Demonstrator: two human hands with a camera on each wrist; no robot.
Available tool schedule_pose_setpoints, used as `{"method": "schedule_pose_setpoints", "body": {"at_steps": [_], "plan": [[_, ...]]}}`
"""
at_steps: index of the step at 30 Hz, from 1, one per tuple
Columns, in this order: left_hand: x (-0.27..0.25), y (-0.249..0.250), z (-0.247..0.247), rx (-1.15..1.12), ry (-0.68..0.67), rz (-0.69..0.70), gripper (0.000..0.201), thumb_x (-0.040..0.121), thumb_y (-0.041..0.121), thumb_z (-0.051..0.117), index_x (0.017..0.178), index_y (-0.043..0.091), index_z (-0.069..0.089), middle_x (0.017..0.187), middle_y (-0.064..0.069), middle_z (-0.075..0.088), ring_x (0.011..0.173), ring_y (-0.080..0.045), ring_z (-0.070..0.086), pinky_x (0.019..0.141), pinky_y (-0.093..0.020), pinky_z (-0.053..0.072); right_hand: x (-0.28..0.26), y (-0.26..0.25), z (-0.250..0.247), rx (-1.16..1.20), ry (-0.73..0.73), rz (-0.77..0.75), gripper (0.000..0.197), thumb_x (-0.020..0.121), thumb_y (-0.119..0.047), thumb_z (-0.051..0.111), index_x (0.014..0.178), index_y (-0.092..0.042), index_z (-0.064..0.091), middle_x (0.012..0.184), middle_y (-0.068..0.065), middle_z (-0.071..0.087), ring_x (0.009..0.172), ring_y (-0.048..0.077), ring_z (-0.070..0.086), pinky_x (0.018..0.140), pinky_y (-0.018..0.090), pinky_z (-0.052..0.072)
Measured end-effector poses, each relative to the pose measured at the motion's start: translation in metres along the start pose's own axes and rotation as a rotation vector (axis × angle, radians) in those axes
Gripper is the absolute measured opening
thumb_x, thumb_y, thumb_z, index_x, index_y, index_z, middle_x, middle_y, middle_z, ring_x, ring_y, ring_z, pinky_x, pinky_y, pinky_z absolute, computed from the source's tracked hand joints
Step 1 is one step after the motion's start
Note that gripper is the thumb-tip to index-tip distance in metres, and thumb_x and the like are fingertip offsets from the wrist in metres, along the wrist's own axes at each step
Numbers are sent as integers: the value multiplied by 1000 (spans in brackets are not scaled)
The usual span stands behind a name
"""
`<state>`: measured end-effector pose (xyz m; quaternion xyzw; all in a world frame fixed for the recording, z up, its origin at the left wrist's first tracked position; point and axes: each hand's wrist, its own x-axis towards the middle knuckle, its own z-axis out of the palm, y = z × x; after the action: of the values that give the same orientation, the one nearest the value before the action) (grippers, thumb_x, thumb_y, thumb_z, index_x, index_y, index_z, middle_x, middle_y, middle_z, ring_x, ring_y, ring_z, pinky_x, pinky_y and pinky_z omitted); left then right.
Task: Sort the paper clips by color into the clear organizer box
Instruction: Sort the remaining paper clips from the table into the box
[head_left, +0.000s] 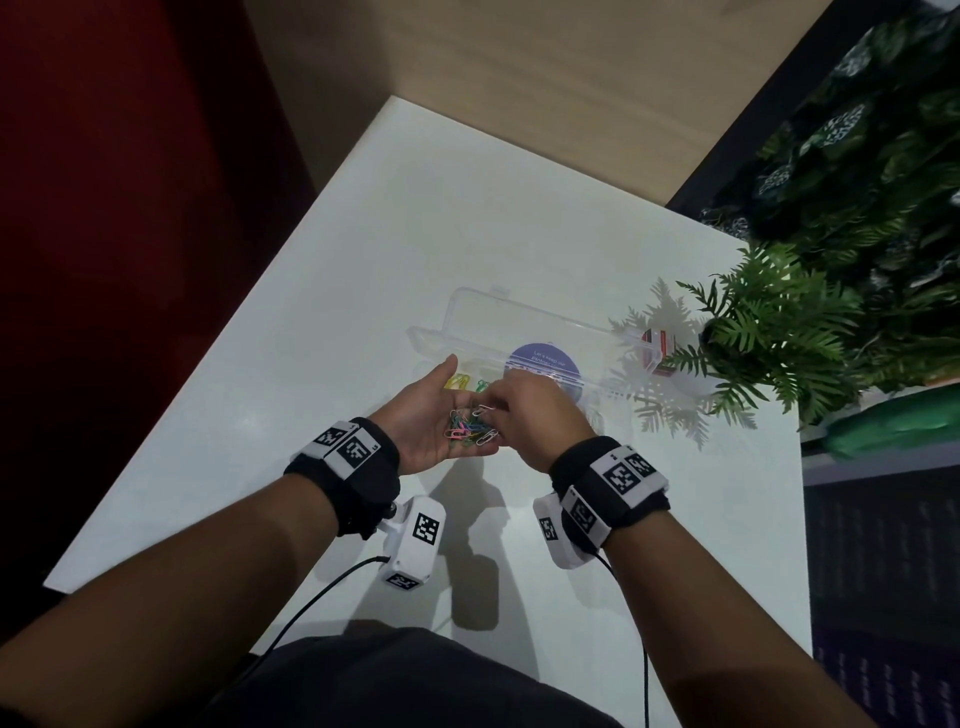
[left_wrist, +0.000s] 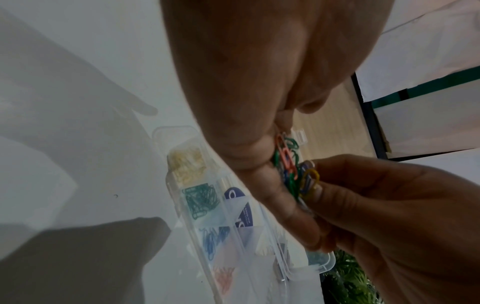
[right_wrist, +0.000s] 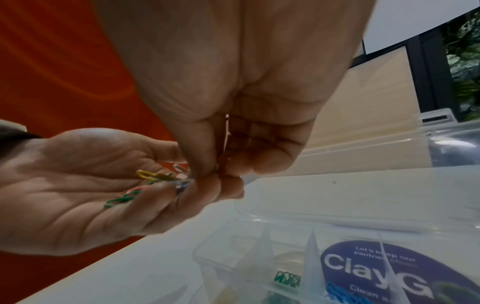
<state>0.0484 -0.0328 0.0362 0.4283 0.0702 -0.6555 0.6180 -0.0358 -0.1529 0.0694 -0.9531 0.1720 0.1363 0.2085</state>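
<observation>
Clips (head_left: 470, 427) are lying tangled in the cupped, relaxed left hand (head_left: 436, 415) above the organizer box (head_left: 524, 340), while the right hand (head_left: 535, 415) is pinching one out (light, springy wire, likely to snag neighbours); taking it by one loop end looks best.

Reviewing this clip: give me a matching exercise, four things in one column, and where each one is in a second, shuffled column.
Things
1. mixed paper clips
2. green clips
3. yellow clips
4. potted fern

Places
A. end compartment of the organizer box
B. on the table, past the box's far end
C. in the left hand, picked at by the right hand
D. compartment between the yellow and the blue

Pairs: 1-C, 2-D, 3-A, 4-B
</observation>
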Motion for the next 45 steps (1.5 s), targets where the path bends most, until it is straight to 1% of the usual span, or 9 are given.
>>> {"method": "schedule_pose_setpoints", "body": {"at_steps": [6,12,17,20,23,26,31,37,45], "plan": [[0,-1,1,46,-12,-30,70,98,59,25,104,0,63,91,-17,70,84,-30,70,78,-35,59,-1,-1,-7,-46,-62,-39,14,87,-16,57,88,-6,67,79,11,58,78,27,56,61,30,33],[2,-1,0,52,-45,-39,67,99,55,29,113,-2,61,103,-21,68,92,-35,69,77,-35,59,-4,6,-12,130,-22,-20,10,88,-18,56,81,-14,64,80,5,60,73,18,50,63,30,36],[5,-2,-1,-25,2,32,50,99,32,43,125,-10,53,115,-26,61,94,-36,67,76,-35,59,-16,13,-7,287,87,84,15,90,-23,56,77,-17,56,76,2,63,72,19,53,66,34,42],[7,-3,-3,-56,16,92,50,84,14,61,126,-12,53,117,-25,60,94,-33,66,85,-36,57,-25,8,3,243,115,97,14,93,-21,52,84,-12,59,86,6,63,78,20,54,64,31,38],[11,-6,-5,-42,17,126,40,88,0,51,126,-13,52,115,-26,61,93,-30,66,85,-35,57,-29,-2,12,181,141,59,16,94,-13,48,104,-12,61,95,6,55,86,21,51,67,24,29],[13,-8,-7,-26,53,133,36,92,-7,43,127,-13,50,117,-27,60,92,-29,65,81,-33,58,-30,-4,20,122,144,47,26,93,-10,47,116,-12,57,105,10,54,93,26,54,69,26,32],[10,-7,-6,23,46,109,32,95,-6,40,124,-12,53,110,-26,62,87,-30,68,82,-36,58,-27,-2,26,120,117,27,35,91,-10,50,125,-16,56,109,9,54,98,27,56,81,34,44],[6,-9,-3,24,47,73,33,95,-6,34,117,-11,58,108,-24,64,93,-31,65,88,-38,56,-26,4,23,78,70,-42,41,92,-12,48,132,-24,51,103,8,57,95,27,57,81,38,47],[6,-8,-3,4,87,35,36,92,-6,40,125,-12,54,118,-27,59,96,-33,63,89,-40,54,-22,9,27,-69,36,-92,27,94,-12,46,116,-10,62,105,10,55,92,28,57,73,30,40]]}}
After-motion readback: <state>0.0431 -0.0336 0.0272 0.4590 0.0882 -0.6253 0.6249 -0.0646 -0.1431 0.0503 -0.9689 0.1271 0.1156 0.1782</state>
